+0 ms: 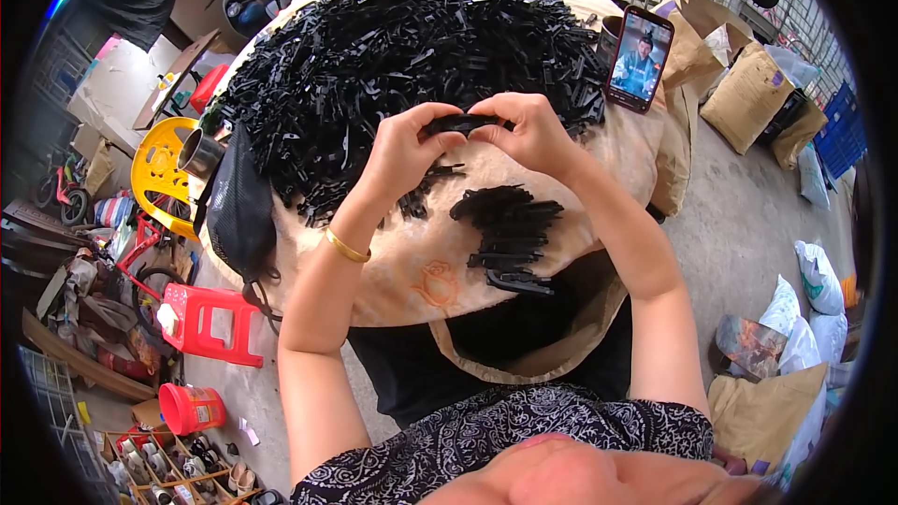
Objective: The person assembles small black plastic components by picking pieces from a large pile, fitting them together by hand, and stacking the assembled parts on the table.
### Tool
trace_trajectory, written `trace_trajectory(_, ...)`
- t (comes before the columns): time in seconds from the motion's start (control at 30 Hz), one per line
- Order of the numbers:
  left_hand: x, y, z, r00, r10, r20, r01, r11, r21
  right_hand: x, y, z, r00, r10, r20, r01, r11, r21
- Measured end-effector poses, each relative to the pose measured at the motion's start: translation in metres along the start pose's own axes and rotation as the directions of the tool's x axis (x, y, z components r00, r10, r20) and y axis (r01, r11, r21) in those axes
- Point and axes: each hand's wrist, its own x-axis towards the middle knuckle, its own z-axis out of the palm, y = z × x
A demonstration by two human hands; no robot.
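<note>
Between both hands, above the near side of the table, is a slim black plastic piece (465, 123). My left hand (409, 142) pinches its left end with thumb and fingers. At the other end, my right hand (531, 136) grips it the same way. Just beyond them rises a large heap of similar black plastic pieces (402, 56). Closer to me, a smaller row of black pieces (510, 234) lies roughly lined up on the pale tablecloth (374, 281). Under the table edge an open brown paper sack (460, 363) sits at my lap; its inside is dark.
A phone (641, 61) leans against a metal cup at the table's right. A black bag (240, 206) hangs at the left edge, near a yellow chair (168, 168) and red stool (213, 323). Filled brown sacks (745, 98) stand on the right floor.
</note>
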Motion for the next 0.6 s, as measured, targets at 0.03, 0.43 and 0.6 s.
trace_trajectory(0.03, 0.001, -0.003, -0.002, 1.0, -0.015, 0.027, 0.017, 0.997, -0.078, 0.0, 0.0, 0.001, 0.999, 0.025, 0.024, -0.025, 1.0, -0.003)
trace_trajectory(0.43, -0.011, 0.034, -0.006, 0.763, 0.077, 0.642, -0.19, 0.976, 0.109, 0.004, 0.013, 0.033, 0.941, -0.036, 0.336, 0.072, 0.993, -0.094)
trace_trajectory(0.6, -0.009, 0.019, -0.011, 0.82, -0.182, 0.543, 0.128, 0.982, 0.136, 0.003, 0.012, 0.017, 0.919, 0.001, 0.394, 0.117, 0.954, -0.277)
